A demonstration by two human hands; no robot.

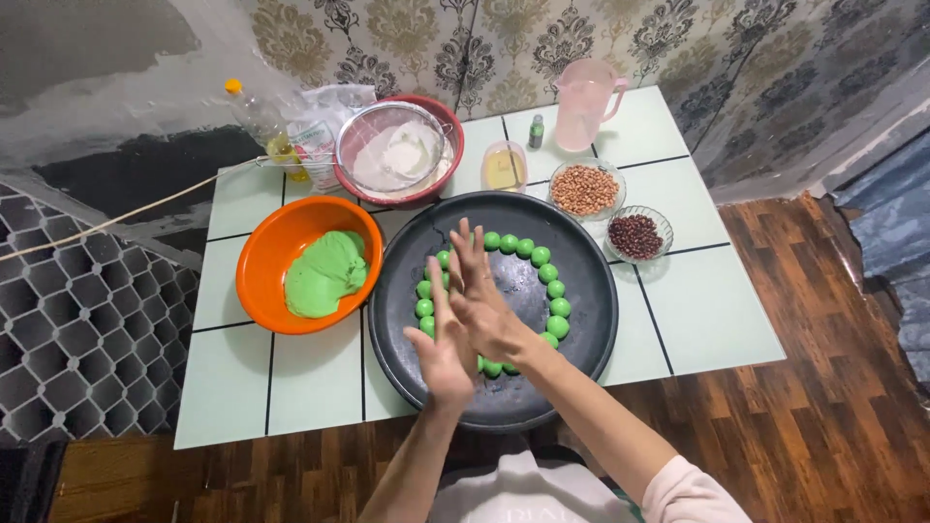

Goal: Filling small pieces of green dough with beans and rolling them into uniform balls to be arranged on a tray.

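My left hand (442, 356) and my right hand (487, 308) are pressed palm to palm, fingers stretched out, above a round black tray (585, 320). Whatever lies between the palms is hidden. A ring of small green dough balls (557, 308) sits on the tray, partly covered by my hands. Left of the tray, an orange bowl (254, 266) holds a lump of green dough (325, 274).
On the pale tiled table (712, 315), behind the tray: a red bowl with a metal sieve of white flour (397, 150), an oil bottle (262, 121), a small glass of yellowish liquid (504, 167), a tiny green bottle (536, 131), a pink jug (584, 102), glass bowls of peanuts (584, 189) and red beans (636, 235).
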